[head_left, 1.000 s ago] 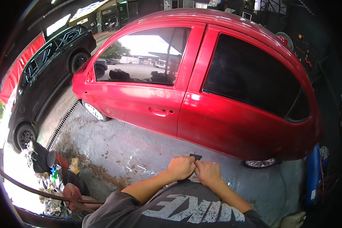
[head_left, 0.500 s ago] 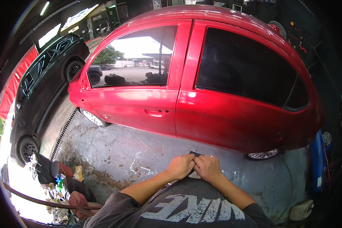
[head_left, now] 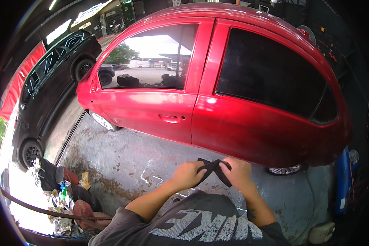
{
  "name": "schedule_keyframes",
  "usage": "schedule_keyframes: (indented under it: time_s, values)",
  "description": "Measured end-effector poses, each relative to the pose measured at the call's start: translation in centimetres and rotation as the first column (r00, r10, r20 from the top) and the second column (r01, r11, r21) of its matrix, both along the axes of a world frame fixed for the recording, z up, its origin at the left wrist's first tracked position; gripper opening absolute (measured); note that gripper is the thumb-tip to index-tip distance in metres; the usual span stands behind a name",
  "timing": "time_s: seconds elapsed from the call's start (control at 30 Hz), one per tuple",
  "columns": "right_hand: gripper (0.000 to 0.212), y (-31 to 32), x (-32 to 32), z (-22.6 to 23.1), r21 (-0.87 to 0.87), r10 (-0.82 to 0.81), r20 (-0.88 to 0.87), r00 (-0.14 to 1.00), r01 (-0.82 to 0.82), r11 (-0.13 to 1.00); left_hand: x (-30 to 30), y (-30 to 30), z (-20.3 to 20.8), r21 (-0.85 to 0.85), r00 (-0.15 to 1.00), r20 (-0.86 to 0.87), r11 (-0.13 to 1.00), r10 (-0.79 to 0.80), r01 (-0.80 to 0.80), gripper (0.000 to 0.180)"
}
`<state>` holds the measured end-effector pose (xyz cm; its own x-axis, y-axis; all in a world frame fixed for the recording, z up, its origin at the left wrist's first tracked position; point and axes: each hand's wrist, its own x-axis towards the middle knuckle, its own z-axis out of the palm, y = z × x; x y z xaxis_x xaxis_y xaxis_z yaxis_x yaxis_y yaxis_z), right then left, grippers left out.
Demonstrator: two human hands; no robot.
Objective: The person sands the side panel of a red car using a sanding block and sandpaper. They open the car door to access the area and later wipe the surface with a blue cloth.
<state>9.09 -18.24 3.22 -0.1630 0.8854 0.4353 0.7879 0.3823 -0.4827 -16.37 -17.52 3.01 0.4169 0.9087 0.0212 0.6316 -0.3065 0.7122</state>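
Thin black flexible sheet [head_left: 211, 167]: in the air before the person's torso, bent into a V between the two hands.
Left hand [head_left: 187, 175]: fingers curled, thumb pressed on the sheet's left part; a firm hold.
Right hand [head_left: 238, 172]: closed, thumb and fingers pinching the sheet's right part.
Handling: in my judgement, even tension and a grip near the bend would give a straight crease; uneven pull could skew or tear it.
Floor: grey painted concrete [head_left: 139, 151], worn to brown patches, crossed by a dark slotted drain grate [head_left: 71, 137] at left.
Bodywork: glossy red car [head_left: 164, 107] side-on ahead, windows dark or reflecting the yard.
Room: dim workshop; black vehicle [head_left: 55, 92] at left, near it a reddish-brown bucket [head_left: 69, 175]; long blue object [head_left: 343, 184] at far right, kind unclear.
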Motion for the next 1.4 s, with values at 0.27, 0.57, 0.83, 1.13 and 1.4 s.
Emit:
schedule_keyframes:
  time_s: [0.27, 0.57, 0.83, 1.13, 1.4]
  values:
    - [0.024, -1.7, 3.5, -2.0, -0.465, -0.083, -0.642, 0.762, -0.302, 0.832, -3.7, 0.2, -1.6, -0.455, 0.780, 0.468, 0.870, 0.416, -0.190, 0.032]
    - [0.026, -2.3, 1.3, -7.5, -0.404, -0.249, -0.873, 0.420, -0.336, 0.851, -1.4, -1.0, -6.8, -0.322, 0.812, 0.412, 0.900, 0.413, -0.295, 0.040]
    - [0.035, -2.0, 0.3, -9.5, -0.372, -0.316, -0.597, 0.737, 0.094, 0.923, 0.2, 0.1, -7.7, -0.266, 0.763, 0.358, 0.842, 0.538, -0.469, 0.049]
    - [0.040, -2.4, 0.5, -8.3, -0.326, -0.368, -0.492, 0.789, 0.225, 0.918, 1.1, 0.4, -9.2, -0.207, 0.784, 0.335, 0.853, 0.522, -0.480, 0.050]
    - [0.041, -2.6, 1.1, -10.4, -0.240, -0.366, -0.491, 0.791, 0.281, 0.929, 2.2, 0.3, -11.3, -0.118, 0.768, 0.270, 0.812, 0.580, -0.572, 0.043]
